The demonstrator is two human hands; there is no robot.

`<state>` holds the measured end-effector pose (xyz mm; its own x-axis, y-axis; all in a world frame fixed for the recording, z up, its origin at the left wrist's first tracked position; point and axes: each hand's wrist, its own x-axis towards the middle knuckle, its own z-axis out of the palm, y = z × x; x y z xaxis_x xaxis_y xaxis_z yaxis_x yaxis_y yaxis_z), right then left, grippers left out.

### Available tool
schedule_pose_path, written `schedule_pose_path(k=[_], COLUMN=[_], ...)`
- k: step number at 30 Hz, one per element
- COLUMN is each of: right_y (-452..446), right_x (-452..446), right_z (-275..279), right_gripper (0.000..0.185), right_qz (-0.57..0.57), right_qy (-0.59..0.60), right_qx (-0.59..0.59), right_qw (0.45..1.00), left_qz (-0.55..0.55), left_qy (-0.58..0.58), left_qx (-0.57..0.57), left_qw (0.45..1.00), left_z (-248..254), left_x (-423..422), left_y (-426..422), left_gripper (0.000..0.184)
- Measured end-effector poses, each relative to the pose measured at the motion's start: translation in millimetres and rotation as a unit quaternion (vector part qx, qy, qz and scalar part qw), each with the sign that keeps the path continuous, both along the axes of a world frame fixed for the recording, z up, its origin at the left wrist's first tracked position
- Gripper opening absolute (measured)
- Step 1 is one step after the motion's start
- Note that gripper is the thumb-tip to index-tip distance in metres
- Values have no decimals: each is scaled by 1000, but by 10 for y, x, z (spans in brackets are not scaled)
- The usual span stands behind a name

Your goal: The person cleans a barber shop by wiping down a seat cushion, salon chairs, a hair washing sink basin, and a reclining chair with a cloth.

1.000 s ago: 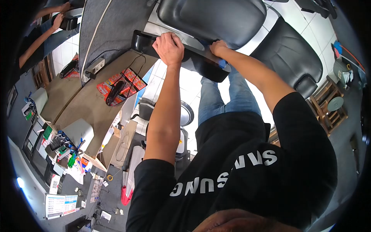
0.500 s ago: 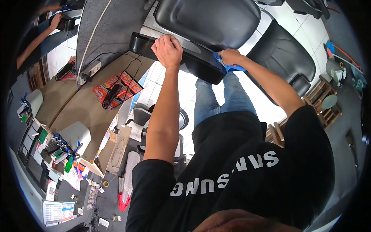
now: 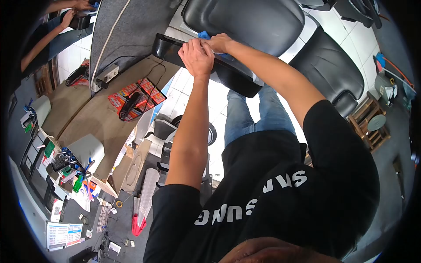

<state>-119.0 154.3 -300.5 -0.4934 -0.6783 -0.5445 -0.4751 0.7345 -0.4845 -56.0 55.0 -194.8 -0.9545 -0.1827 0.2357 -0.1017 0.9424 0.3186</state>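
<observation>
A long, glossy black box-shaped device (image 3: 239,81) is held up slantwise above my jeans, in front of a black chair seat. My left hand (image 3: 197,58) is closed over its upper edge, left of the middle, with the fingers curled round it. Close beside it, my right hand (image 3: 218,43) is closed on a crumpled blue cloth (image 3: 203,35) at the device's upper side. My right hand overlaps the fingertips of my left, and part of the cloth is hidden. The device's underside is out of sight.
Black chair seats (image 3: 245,19) are behind the device. A wooden desk (image 3: 94,111) at left bears a red printed sheet (image 3: 147,94), a dark corded object (image 3: 130,103) and a power strip (image 3: 109,75). Pens and papers lie farther down. A wooden stool (image 3: 368,120) stands at right.
My right hand has moved left along the device with the blue cloth, from its right end to beside my left hand. My left hand keeps its grip on the device.
</observation>
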Motion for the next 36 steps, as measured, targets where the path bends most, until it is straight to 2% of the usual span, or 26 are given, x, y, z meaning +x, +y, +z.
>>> schedule_pose_path(k=[2,5,6,9,12,15,16,19,22,24,25,27,29,32,35,36], right_y=[-222,-336,-346,-311,-114,29,40,51,-15,-23,-20,-14,23,-75,-182,-249], right_x=[24,90,96,85,48,-98,-103,-117,16,281,322,256,77,-100,-369,-388], right_z=[-200,-442,-527,-426,-136,337,342,351,-11,-365,-367,-410,-74,-21,203,149], right_gripper=[44,33,29,29,29,29,28,27,29,33,35,35,34,32,34,34], right_qz=[42,-22,-24,-5,85,-38,-53,78,-5,-73,-106,-91,-44,-131,-37,-42], right_qy=[-1,-59,-59,-75,-129,-278,-280,-160,-150,-90,-60,-148,-242,-332,-280,-198], right_qx=[75,137,126,135,182,178,168,112,89,91,93,136,171,131,33,-40], right_qw=[996,989,990,988,971,943,944,978,985,989,988,975,954,925,959,978], left_qz=[-1,-2,-4,1,3,4,5,4,3,2,2,5,6,6,7,8], left_qy=[-3,-2,4,2,1,5,2,-2,2,1,0,0,-7,-8,-16,-20], left_qx=[8,15,13,6,12,7,9,12,5,6,8,12,11,13,5,1], left_qw=[1000,1000,1000,1000,1000,1000,1000,1000,1000,1000,1000,1000,1000,1000,1000,1000], left_z=[34,39,37,37,31,39,48,64,45,28,29,28,39,58,73,75], left_x=[16,7,5,5,5,-4,1,1,3,-6,-9,-7,-1,-13,-25,-22], left_y=[7,-4,-6,1,0,3,6,12,7,3,3,0,4,11,10,13], left_gripper=[5,4,4,4,4,4,4,4,4,4,4,4,4,5,7,8])
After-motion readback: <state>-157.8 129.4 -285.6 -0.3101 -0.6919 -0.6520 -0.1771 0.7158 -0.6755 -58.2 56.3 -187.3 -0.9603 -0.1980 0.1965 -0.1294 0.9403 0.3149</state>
